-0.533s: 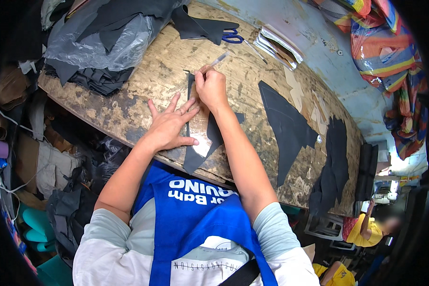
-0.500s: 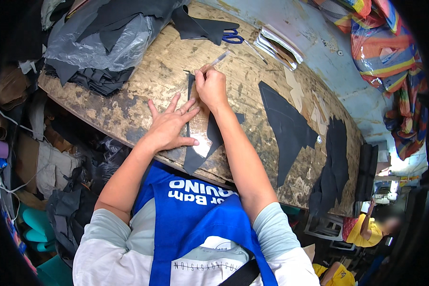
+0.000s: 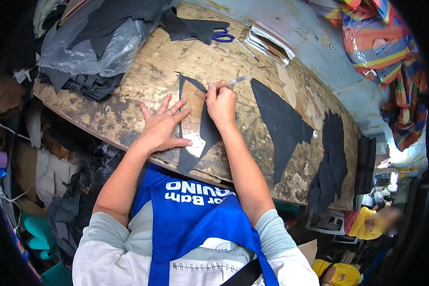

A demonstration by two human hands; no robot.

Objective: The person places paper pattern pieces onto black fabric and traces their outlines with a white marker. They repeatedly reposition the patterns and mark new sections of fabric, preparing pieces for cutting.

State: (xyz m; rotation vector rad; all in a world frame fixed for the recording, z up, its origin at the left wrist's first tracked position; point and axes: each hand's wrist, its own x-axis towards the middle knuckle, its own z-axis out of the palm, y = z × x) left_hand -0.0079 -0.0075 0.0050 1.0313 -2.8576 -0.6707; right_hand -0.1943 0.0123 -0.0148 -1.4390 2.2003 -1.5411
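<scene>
The fingers of the right hand [image 3: 221, 105] are pinched around a slim pen with a clear barrel [image 3: 237, 80], which slants up and away to the right; whether its tip touches anything is too small to tell. The left hand [image 3: 163, 127] is spread wide, its thumb on the white lower end of a long, flat brown-and-white template [image 3: 194, 112] and its index fingertip at the template's left edge. The template lies on a pointed piece of black sheet material [image 3: 209, 131], which shows around it on the worn, stained wooden worktop [image 3: 138, 86], near the edge closest to the person. To the right of the right hand lies a larger, angular black piece [image 3: 282, 117], with ragged dark pieces [image 3: 335, 155] beyond it. Farther back are blue-handled scissors [image 3: 222, 36], partly beneath a black offcut [image 3: 190, 27], and a folded white paper stack [image 3: 271, 43]. A crumpled clear plastic bag [image 3: 117, 55] sits at the far left, on black material.
</scene>
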